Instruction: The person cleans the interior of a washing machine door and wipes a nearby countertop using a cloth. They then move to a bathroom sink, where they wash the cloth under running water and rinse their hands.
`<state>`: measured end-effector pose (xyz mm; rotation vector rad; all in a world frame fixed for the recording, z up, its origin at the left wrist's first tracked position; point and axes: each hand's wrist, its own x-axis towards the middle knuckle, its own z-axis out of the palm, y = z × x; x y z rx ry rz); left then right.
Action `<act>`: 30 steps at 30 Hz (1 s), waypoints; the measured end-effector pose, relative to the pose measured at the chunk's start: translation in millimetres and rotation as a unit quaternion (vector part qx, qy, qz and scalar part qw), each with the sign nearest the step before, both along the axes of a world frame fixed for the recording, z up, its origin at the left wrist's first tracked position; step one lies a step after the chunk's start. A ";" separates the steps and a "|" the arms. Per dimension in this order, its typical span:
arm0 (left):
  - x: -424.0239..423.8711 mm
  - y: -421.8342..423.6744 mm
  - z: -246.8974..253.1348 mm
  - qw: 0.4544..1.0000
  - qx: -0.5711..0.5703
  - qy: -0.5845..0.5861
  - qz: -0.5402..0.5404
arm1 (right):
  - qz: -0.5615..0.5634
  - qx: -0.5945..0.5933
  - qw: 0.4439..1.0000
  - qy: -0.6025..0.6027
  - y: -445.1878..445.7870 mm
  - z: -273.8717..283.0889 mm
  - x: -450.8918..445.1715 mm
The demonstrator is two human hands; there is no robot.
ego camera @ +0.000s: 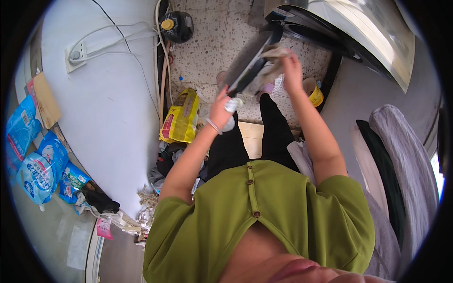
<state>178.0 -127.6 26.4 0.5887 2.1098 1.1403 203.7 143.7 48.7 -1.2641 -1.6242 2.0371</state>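
Observation:
My left hand point(221, 111) is at the lower end of a round, dark-rimmed door point(249, 60), its fingers on the rim. The door appears to belong to a front-loading washing machine point(348, 39) at the upper right. A crumpled whitish thing point(233, 105) lies against this hand; whether it is gripped is unclear. My right hand point(293, 72) pinches a greyish-beige cloth point(274, 58), which hangs blurred against or close to the door's right side.
Speckled floor tiles point(205, 63) lie beyond my legs. A yellow bag point(182, 116), a dark jug with a yellow cap point(177, 27) and cables point(124, 26) are on the left. A yellow tub point(314, 92) stands at right, near hanging garments point(403, 169). Blue packets point(21, 127) line the far left.

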 end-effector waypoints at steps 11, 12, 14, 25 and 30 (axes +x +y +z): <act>68.8 53.0 10.1 0.973 0.116 -0.194 -0.047 | -0.203 -0.269 0.941 0.024 110.9 -29.8 33.5; 65.1 50.6 7.0 0.974 0.118 -0.190 -0.041 | -0.192 -0.235 0.953 0.020 114.3 -30.2 31.9; 60.8 41.0 -2.3 0.975 0.121 -0.188 -0.002 | -0.153 -0.192 0.969 0.015 126.0 -33.8 32.3; 71.0 -30.0 -30.7 0.971 0.042 -0.231 0.046 | 0.175 0.336 0.902 -0.208 156.1 -9.4 4.8; 72.2 -46.2 -30.5 0.976 0.060 -0.196 0.070 | 0.215 0.567 0.757 -0.244 132.9 12.5 -5.6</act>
